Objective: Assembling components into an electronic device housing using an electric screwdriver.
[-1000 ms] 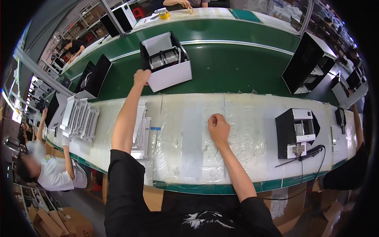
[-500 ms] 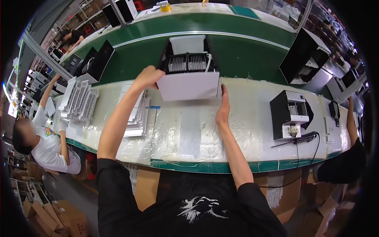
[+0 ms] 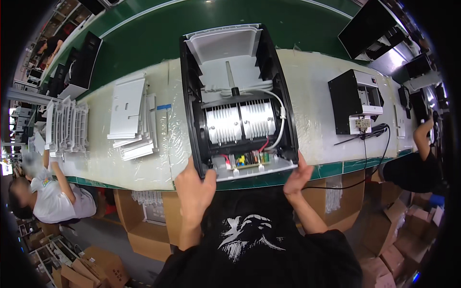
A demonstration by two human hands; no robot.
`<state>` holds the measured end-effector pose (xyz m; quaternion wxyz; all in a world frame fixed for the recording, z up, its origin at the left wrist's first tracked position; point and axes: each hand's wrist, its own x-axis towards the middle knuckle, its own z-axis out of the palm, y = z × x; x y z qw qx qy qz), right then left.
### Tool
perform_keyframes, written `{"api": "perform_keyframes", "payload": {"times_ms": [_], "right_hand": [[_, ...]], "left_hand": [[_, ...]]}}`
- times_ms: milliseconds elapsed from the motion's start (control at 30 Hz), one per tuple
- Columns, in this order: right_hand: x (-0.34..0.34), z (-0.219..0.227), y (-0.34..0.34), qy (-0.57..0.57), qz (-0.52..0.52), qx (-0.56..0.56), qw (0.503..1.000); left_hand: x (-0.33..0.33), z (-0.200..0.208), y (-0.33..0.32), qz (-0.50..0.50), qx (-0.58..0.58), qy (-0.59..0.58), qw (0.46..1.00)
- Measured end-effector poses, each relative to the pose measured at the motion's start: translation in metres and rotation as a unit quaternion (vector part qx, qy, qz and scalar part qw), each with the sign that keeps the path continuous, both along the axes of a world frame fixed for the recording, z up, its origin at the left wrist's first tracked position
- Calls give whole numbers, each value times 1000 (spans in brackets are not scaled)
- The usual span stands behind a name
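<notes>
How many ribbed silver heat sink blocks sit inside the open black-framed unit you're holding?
2: the left ribbed silver heat sink and the right ribbed silver heat sink, side by side mid-unit, above the circuit board. Others may be hidden under the frame.

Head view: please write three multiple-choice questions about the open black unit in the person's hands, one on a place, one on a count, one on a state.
1. Where does the stack of white panels lie, seen from the open black unit?
A. To its left
B. To its right
C. Inside it

2. How many ribbed metal blocks sit side by side inside the unit?
A. One
B. Two
C. Four

3. How is the unit held?
A. By the left hand alone
B. By no hand
C. By both hands at its near edge

Answers:
1 A, the panels lie on the bench left of the unit.
2 B, two blocks show, with a gap between them.
3 C, the left hand and right hand grip its near corners.
</notes>
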<state>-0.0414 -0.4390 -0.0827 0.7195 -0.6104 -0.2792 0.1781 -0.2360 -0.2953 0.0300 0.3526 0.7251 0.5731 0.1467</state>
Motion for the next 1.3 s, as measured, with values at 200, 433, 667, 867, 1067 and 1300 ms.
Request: {"api": "perform_keyframes", "payload": {"times_ms": [200, 433, 667, 867, 1067, 1300], "right_hand": [[61, 107, 65, -339, 24, -88, 937], [99, 130, 215, -515, 279, -293, 756], [68, 127, 267, -562, 386, -518, 516], [79, 140, 278, -499, 445, -558, 492], [69, 195, 255, -449, 369, -538, 611], [68, 247, 189, -437, 285, -131, 843]], "left_hand": [[-4, -6, -7, 28, 29, -15, 999], [-3, -2, 0, -25, 10, -24, 999], [-10, -7, -8, -6, -18, -52, 998], [-13, -14, 1, -53, -13, -174, 983], [6, 7, 7, -29, 213, -248, 945], [74, 22, -9, -201, 111, -308, 923]]}}
